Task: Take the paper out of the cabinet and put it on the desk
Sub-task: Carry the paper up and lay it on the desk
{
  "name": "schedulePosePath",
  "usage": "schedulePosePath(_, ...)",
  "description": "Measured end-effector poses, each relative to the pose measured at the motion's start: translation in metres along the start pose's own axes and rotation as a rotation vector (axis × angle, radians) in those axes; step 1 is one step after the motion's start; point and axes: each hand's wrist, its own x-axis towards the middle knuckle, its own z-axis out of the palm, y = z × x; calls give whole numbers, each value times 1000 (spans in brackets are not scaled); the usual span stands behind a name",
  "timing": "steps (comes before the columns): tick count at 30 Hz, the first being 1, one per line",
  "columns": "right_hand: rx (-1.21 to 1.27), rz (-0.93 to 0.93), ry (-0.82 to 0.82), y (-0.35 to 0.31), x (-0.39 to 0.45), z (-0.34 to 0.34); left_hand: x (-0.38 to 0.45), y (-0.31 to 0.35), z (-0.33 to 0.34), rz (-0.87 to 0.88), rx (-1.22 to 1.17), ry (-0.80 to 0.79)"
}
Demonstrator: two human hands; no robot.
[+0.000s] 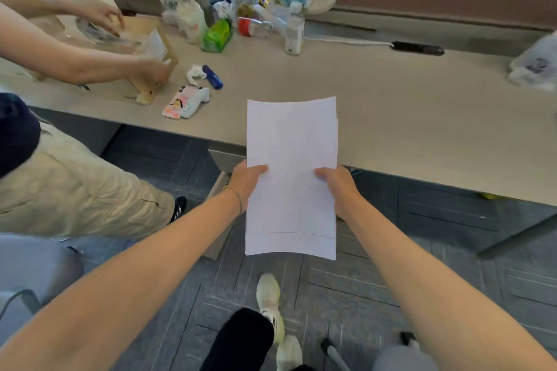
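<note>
The paper [291,172], a thin white stack with a second sheet's edge showing at the right, is held in the air in front of the person. Its far half hangs over the near edge of the table [407,117]; its near half is over the floor. The left hand [245,182] grips the left edge, thumb on top and fingers closed beneath the sheets. The right hand [339,187] grips the right edge the same way.

On the far left of the table lies an open cardboard box [150,48] with a glass plate [93,30] at its far side; what else it holds cannot be made out. Another person's two hands rest on the box. Just right of it lie a blue lighter-shaped object [212,77], crumpled paper and a patterned pouch [185,101]. Farther back stand a clear bottle [294,28] with a white cap, a green packet [217,35] and a cluster of bags and packets. A plastic bag [535,63] sits at the far right.
</note>
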Motion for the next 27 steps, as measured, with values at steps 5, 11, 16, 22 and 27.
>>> schedulePosePath(5, 62, -45, 61, -59, 14, -17, 24, 60, 37, 54, 19, -68)
schedulePosePath(11, 129, -16, 156, -126, 51, -31, 77, 127, 80, 176, 150, -133)
schedulePosePath(16, 54, -41, 261, -165, 83, -37, 107, 165, 110, 199, 188, -147)
schedulePosePath(22, -7, -144, 378, -200, 128, -58, 142, 184, 155, 167, 143, -119)
schedulePosePath(27, 16, -148, 399, -223, 176, -83, 177, 193, 188, 140, 143, -44)
